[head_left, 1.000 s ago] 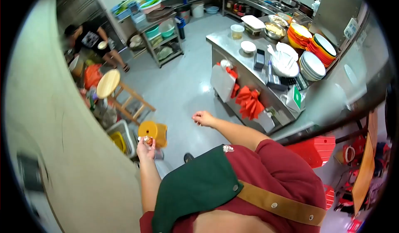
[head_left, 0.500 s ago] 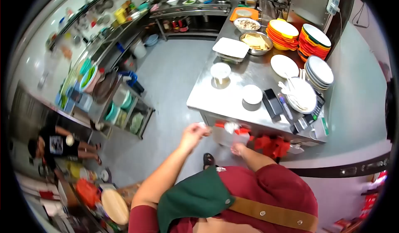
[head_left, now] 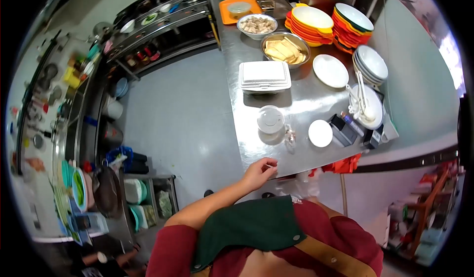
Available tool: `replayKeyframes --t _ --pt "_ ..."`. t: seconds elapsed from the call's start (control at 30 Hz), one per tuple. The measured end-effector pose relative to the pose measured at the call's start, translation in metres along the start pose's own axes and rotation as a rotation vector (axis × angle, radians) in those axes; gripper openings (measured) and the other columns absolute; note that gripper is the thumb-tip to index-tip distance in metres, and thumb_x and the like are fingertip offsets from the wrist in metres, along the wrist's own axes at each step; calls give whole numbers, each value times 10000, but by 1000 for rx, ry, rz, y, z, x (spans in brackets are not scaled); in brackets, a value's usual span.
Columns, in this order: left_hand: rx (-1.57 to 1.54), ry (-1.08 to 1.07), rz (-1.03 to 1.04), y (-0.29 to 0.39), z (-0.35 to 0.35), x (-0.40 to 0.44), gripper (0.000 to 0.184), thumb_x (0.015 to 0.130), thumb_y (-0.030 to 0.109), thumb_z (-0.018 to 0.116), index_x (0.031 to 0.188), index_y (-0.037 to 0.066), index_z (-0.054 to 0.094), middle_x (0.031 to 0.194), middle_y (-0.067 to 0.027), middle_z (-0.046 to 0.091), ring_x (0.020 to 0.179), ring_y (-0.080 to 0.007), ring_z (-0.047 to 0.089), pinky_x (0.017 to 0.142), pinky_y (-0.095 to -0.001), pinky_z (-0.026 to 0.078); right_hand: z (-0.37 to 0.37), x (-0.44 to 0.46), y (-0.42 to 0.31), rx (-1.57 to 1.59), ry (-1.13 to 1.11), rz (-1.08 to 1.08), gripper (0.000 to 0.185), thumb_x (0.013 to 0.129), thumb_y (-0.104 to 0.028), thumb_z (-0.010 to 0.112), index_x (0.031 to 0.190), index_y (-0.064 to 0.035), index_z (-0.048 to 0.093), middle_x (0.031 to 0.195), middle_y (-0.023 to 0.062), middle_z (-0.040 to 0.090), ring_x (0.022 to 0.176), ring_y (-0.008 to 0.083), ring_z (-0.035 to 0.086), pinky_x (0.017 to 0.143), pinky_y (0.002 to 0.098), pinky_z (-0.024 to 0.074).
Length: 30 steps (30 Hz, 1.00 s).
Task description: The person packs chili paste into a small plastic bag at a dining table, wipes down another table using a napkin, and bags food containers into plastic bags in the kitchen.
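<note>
My left hand (head_left: 260,173) is at the front edge of the steel counter, its fingers loosely bent and apart with nothing visible in them. Just beyond it on the counter lies a small clear packet (head_left: 290,138) with brownish contents. Beside the packet stand a lidded clear plastic tub (head_left: 270,120) and a white bowl (head_left: 320,133). Low in front of my body, my right hand (head_left: 313,202) is mostly hidden, its fingers not readable. It is close to a clear plastic bag (head_left: 302,183) below the counter edge.
A white foam takeaway box (head_left: 265,76) sits farther back, near bowls of yellow slices (head_left: 285,49) and chopped pieces (head_left: 257,26). Stacked orange bowls (head_left: 311,24), white plates and spoons stand right. Red bags (head_left: 344,165) hang below the counter. A person (head_left: 101,262) is at lower left.
My view has turned and come closer to the counter. The small packet now lies on the counter, where none lay before. My left hand's pinch has loosened; my right hand is lower and more hidden.
</note>
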<state>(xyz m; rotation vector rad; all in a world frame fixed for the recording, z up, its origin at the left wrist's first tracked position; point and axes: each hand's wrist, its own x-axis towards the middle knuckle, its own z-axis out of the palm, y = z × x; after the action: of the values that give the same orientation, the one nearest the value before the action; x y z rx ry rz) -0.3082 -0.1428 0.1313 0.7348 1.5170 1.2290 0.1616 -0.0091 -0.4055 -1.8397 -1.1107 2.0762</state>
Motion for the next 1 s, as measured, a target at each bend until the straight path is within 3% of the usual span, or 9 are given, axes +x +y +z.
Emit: replayKeyframes --t 0.07,0.13,0.17,0.2,0.3,0.43,0.67,0.8,1.0 --pt "54 -77 102 -6 -39 -22 206 803 89 555 999 32 536 864 -26 570 749 -78 536 663 -213 440 -68 -73 51 -229 -232 -411 302 817 -335 488 967 -106 616 976 101 588 861 250 557 796 347 422" --pt "89 -148 79 -4 -87 -39 188 798 94 564 976 38 546 834 -28 569 749 -78 527 663 -213 434 -43 -163 53 -1466 405 -87 256 798 -203 474 973 -61 594 1028 148 565 942 289 549 746 368 450" --pt "143 -135 91 1 -114 -48 193 793 110 569 967 28 550 823 -34 569 745 -95 534 663 -229 438 28 -272 -39 -677 1016 139 210 790 -171 493 873 -6 592 891 210 584 786 323 584 625 362 460" --pt "194 -120 121 8 -139 -50 202 789 126 573 958 18 554 811 -41 569 741 -112 541 663 -244 441 101 -354 -132 -598 1121 -3 170 756 -150 531 821 1 570 806 143 602 715 214 579 573 300 439" --pt "262 -226 90 6 -204 -59 212 804 127 560 986 20 545 830 -38 568 752 -90 521 695 -237 429 214 -401 -213 144 507 -461 80 791 -83 474 736 -73 417 608 25 450 540 122 479 483 263 443" --pt "374 -517 165 54 -223 -72 214 788 117 579 968 2 568 869 -44 589 794 -104 536 726 -245 431 445 -481 -366 85 -90 -647 85 822 -116 529 790 -80 459 679 -11 493 589 69 509 469 229 457" --pt "-36 -419 199 107 -265 -10 101 791 102 575 756 21 528 779 -23 585 697 -59 514 596 -202 415 551 -474 -459 -261 222 -1075 188 749 -122 630 799 -41 467 642 9 494 507 70 428 460 215 365" --pt "-226 -275 105 141 -280 20 278 787 23 539 993 20 354 725 -83 565 692 -139 565 584 -251 454 573 -440 -510 -208 643 -1328 226 714 -155 667 736 -40 473 559 14 462 482 98 417 456 248 369" --pt "-339 -223 -55 171 -316 76 444 710 -56 593 1061 27 334 847 -113 530 751 -181 564 606 -280 468 621 -412 -567 -342 -90 -853 175 788 -193 580 718 -40 530 626 32 543 568 101 494 511 253 407"
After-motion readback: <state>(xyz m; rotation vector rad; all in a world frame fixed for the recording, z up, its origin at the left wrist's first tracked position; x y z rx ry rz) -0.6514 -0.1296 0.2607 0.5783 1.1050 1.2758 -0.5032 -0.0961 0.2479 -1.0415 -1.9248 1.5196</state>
